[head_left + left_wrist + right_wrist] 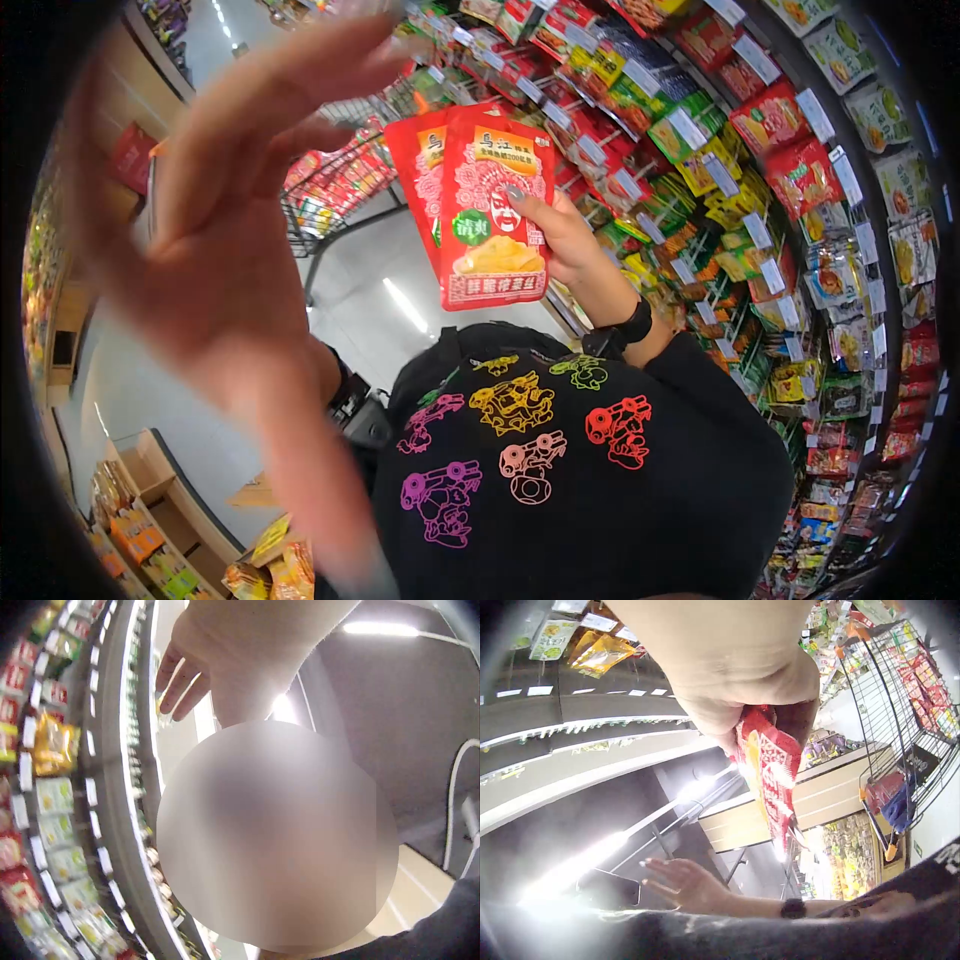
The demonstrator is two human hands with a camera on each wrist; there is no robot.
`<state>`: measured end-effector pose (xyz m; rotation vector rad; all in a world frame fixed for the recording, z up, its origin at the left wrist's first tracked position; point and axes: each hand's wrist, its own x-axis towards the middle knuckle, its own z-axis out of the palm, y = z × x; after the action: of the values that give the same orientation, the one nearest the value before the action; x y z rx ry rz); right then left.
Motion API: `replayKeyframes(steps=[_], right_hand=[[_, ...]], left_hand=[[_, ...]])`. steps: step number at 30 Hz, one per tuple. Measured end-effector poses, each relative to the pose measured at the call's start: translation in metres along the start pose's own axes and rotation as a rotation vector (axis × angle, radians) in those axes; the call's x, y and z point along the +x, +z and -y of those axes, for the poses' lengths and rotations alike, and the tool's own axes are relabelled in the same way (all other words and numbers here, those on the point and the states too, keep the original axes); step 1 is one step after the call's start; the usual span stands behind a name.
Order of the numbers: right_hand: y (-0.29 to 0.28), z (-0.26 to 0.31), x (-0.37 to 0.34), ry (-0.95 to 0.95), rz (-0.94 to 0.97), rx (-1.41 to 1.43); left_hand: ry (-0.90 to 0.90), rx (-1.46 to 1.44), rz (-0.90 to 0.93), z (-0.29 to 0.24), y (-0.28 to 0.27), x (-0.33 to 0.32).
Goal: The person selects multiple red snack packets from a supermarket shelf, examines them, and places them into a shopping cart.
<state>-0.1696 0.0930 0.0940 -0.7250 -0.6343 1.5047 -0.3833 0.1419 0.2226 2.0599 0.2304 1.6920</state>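
My right hand (572,240) holds red packets of pickled mustard (503,265), fanned so that a second one (412,170) shows behind the front one. The thumb lies across the front packet's printed face, while the other fingers are hidden behind. In the right wrist view the packets (771,761) appear edge-on below the hand (742,682). My left hand (215,250) is raised close to the head camera, blurred and large, with its fingers spread and nothing in them. The left wrist view shows that hand (240,656) with fingers apart.
Racks of hanging food packets (700,170) with price tags line the right side. A wire shopping cart (866,697) stands ahead, beside more red packets. Low wooden shelves (165,490) are at the lower left. A black shirt (600,520) with coloured prints fills the lower middle.
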Motion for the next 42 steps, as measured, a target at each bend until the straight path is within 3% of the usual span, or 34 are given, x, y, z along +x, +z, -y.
replayKeyframes(steps=[4,8,17,19,21,25,26,28,31,38,39,42], right_hand=[[-0.04,0.021,-0.025,-0.071,-0.028,-0.076],[-0.064,0.046,-0.057,-0.097,-0.037,-0.058],[-0.103,0.088,-0.11,-0.276,-0.157,-0.076],[-0.113,0.093,-0.119,-0.34,-0.182,-0.064],[-0.112,0.1,-0.125,-0.386,-0.209,-0.028],[-0.114,0.105,-0.138,-0.513,-0.272,-0.081],[-0.114,0.105,-0.138,-0.55,-0.284,-0.112],[-0.108,0.107,-0.139,-0.581,-0.363,-0.244],[-0.12,0.1,-0.138,-0.581,-0.486,-0.576],[-0.126,0.092,-0.137,-0.516,-0.603,-0.71],[-0.121,0.093,-0.136,-0.592,-0.632,-0.73],[-0.12,0.095,-0.136,-0.626,-0.712,-0.682]], left_hand=[[0.257,-0.107,0.116,-0.031,0.05,-0.001],[0.392,-0.207,0.184,-0.05,0.106,0.004],[0.523,-0.288,0.27,-0.062,0.182,0.03],[0.456,-0.263,0.263,-0.053,0.191,0.041],[0.258,-0.223,0.238,-0.033,0.207,0.048],[-0.44,-0.458,0.332,0.027,0.257,0.01],[-0.624,-0.657,0.371,0.027,0.264,0.001],[-0.843,-0.769,0.416,0.018,0.274,-0.015],[-0.913,-0.78,0.332,0.018,0.281,-0.03],[-0.829,-0.785,0.475,0.032,0.284,-0.046],[-0.812,-0.75,0.531,0.032,0.285,-0.046],[-0.915,-0.831,0.497,0.029,0.297,-0.05]])
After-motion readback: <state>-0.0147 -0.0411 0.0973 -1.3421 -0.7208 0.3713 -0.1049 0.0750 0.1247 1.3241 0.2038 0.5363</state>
